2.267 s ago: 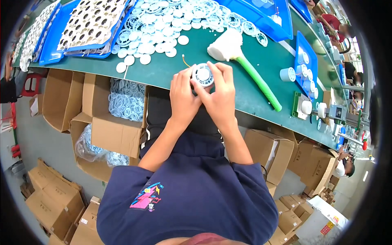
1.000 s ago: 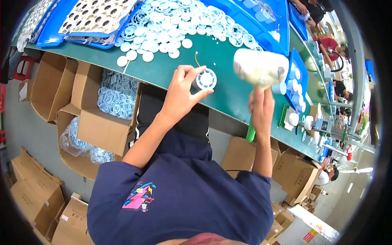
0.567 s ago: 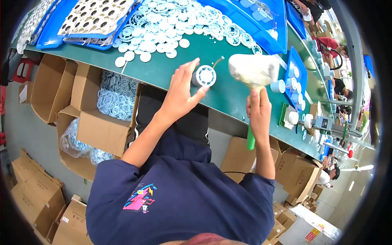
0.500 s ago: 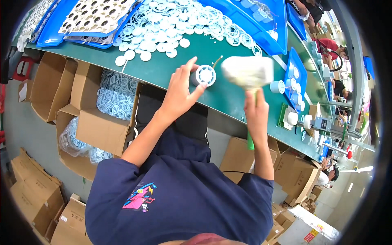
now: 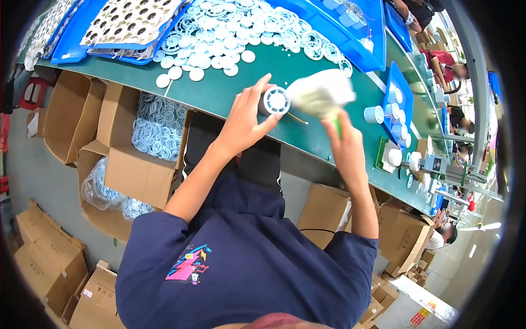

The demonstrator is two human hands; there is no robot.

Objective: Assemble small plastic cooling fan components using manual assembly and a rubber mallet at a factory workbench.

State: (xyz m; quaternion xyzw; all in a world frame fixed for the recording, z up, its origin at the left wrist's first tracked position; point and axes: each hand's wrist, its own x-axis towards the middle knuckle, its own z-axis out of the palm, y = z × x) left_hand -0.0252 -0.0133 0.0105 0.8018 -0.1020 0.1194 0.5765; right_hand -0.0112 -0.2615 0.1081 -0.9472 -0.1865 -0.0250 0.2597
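Note:
My left hand is closed around the side of a short plastic cylinder with a spoked, pale-blue-and-white round top, which it keeps near the front edge of the green table. A thin yellowish wire sticks out beside the cylinder. In my right hand is a mallet with a green handle and a bulky whitish head, smeared by motion. The mallet head is right beside the cylinder's top at its right; whether they touch I cannot tell.
Loose pale-blue discs and rings cover the far part of the table. Blue trays stand behind and to the right, near a small press-like fixture. Open cartons stand below the front edge. Other people sit farther right.
The mallet has swung left, up to the cylinder. The wire now points toward the near right instead of the far right. My left hand stays almost in place.

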